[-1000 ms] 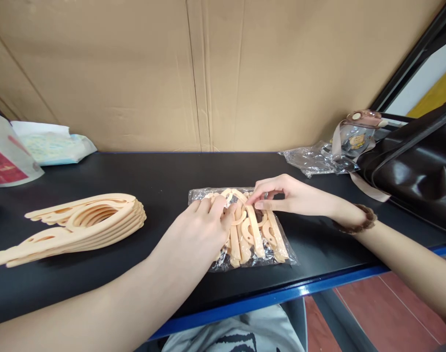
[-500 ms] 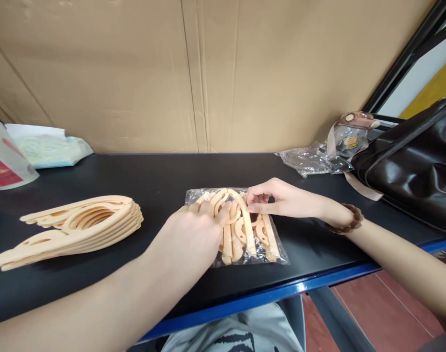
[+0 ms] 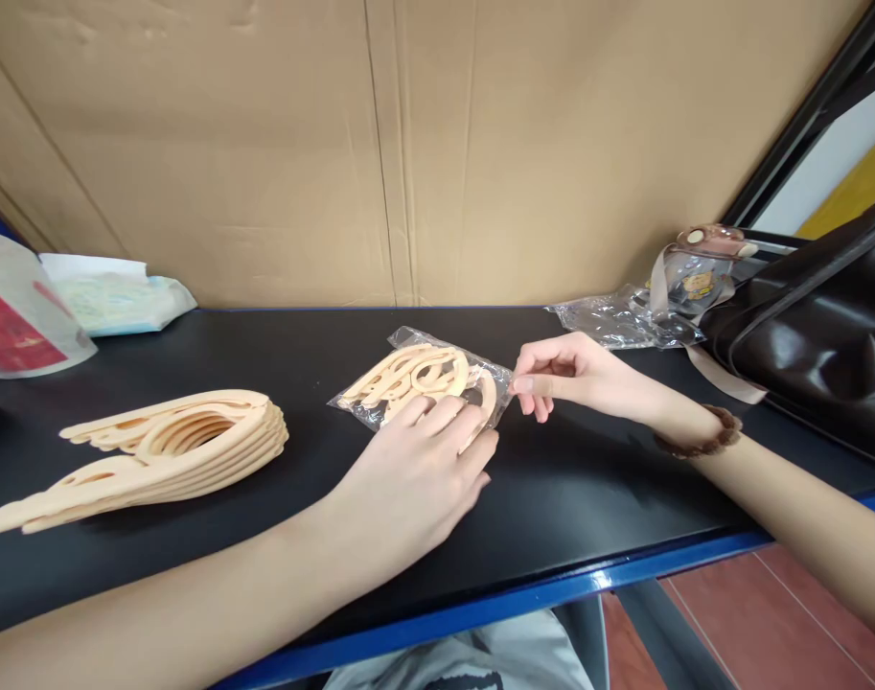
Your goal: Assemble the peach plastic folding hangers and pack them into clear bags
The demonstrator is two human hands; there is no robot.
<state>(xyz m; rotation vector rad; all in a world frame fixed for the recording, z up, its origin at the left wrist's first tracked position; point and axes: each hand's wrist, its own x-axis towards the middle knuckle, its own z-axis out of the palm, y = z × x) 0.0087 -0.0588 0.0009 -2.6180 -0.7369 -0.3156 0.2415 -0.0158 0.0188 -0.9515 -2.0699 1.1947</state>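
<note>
A clear plastic bag point(image 3: 498, 372) lies slanted on the black table, with several beige pieces point(image 3: 415, 369) inside that look like folding hangers. My left hand point(image 3: 426, 460) rests over the bag's near side, palm down, fingers stretched out and slightly apart. At the bag's right corner, my right hand point(image 3: 570, 379) pinches the film between thumb and forefinger. To the left of my left hand sits a nested stack of matching beige hangers point(image 3: 214, 460), outside any bag. Part of the bag's near edge is hidden beneath my left hand.
A cardboard sheet point(image 3: 279, 153) stands along the table's back. On the left are a white and red cup point(image 3: 27, 316) and a wipes packet point(image 3: 117, 297). A crumpled clear bag point(image 3: 602, 316), a transparent bottle point(image 3: 696, 278) and a black leather bag point(image 3: 817, 326) occupy the right.
The bag of hangers has turned and shifted back on the table. My right hand has moved from its upper edge to its right corner; my left hand has turned and lies flatter.
</note>
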